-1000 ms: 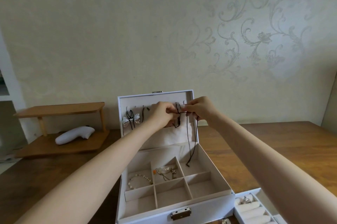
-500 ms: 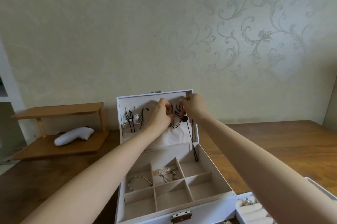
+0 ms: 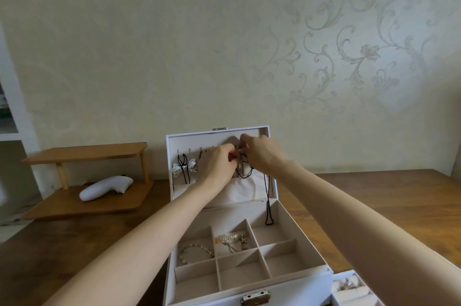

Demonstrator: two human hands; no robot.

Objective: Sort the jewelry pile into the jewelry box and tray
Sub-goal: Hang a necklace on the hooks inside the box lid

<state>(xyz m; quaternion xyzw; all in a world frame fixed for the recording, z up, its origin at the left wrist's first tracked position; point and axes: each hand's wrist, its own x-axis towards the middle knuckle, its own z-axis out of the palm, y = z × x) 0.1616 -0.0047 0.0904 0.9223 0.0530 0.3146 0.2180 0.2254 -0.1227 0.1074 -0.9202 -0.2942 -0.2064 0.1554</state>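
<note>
A white jewelry box [image 3: 287, 288] stands open on the wooden table, its lid [image 3: 217, 135] upright with a row of hooks. My left hand [image 3: 218, 164] and my right hand [image 3: 262, 153] meet at the hooks and pinch a black cord necklace [image 3: 268, 202], whose loop hangs down into the box. A bow pendant on black cord [image 3: 184, 168] hangs at the lid's left. In the compartments lie a pearl bracelet [image 3: 195, 252] and a gold chain piece [image 3: 233, 239]. A white ring tray [image 3: 349, 290] shows at the lower right.
A two-level wooden shelf [image 3: 84, 153] stands at the back left against the wall, with a white handheld device [image 3: 106, 187] on its lower board. Bare wooden table [image 3: 374, 196] stretches to the right of the box.
Both hands have risen from mid-lid up to the hook row with the black cord. The hanging loop has lifted and shifted right inside the box.
</note>
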